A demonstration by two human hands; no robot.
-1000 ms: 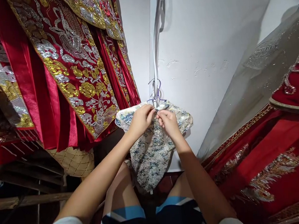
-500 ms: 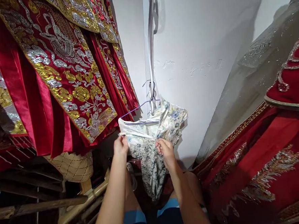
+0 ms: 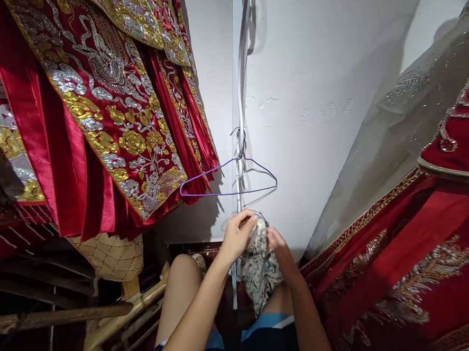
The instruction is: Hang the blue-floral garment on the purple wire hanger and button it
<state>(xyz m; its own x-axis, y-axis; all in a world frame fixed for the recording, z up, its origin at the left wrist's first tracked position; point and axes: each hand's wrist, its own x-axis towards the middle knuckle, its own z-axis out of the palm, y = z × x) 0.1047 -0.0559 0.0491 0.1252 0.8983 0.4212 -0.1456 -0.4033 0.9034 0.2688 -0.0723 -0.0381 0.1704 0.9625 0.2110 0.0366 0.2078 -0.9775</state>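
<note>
A thin purple hanger [image 3: 228, 193] hangs bare from a white strap [image 3: 241, 80] against the wall. Below it, a patterned floral garment [image 3: 260, 274] is bunched up and dangles above my lap. My left hand [image 3: 240, 233] pinches the garment's upper edge from the left, thumb and fingers together. On the garment's right side, my right hand [image 3: 277, 241] is closed on the cloth, its fingertips partly hidden by the folds.
Red costumes with gold and silver embroidery [image 3: 133, 142] hang at the left. More red embroidered cloth [image 3: 431, 211] is on the right. Bamboo furniture [image 3: 120, 325] stands at the lower left. A white wall [image 3: 299, 60] rises ahead.
The garment has come off the hanger and moved down, now bunched instead of spread. My left hand has moved right, close to my right hand, which is slightly lower and farther right.
</note>
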